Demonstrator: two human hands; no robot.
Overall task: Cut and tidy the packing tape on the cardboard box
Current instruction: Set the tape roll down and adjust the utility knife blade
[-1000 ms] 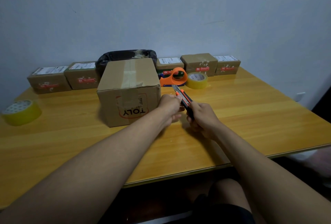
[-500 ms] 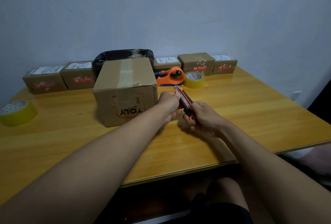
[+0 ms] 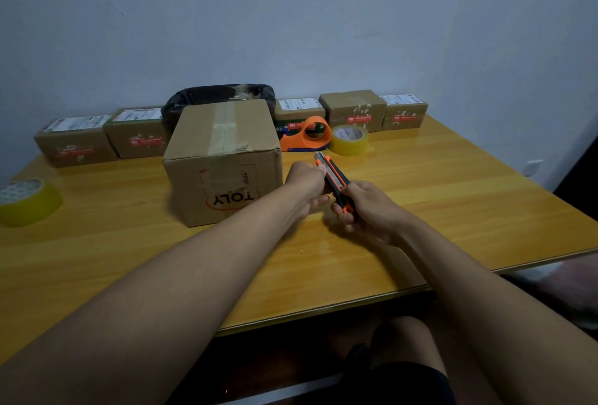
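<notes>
A brown cardboard box with a red upside-down "TOLY" logo stands on the table, left of my hands. A strip of clear packing tape runs along its top. An orange and black utility knife is held just right of the box. My right hand grips its rear end. My left hand pinches it near the front, where a short bit of blade shows. Neither hand touches the box.
The yellow wooden table carries an orange tape dispenser, a yellowish tape roll behind the knife and another roll at far left. Several small parcels and a black-lined bin line the wall.
Both hands stay on the knife beside the box; the view has shifted slightly. The knife's tip has tilted a little more upright.
</notes>
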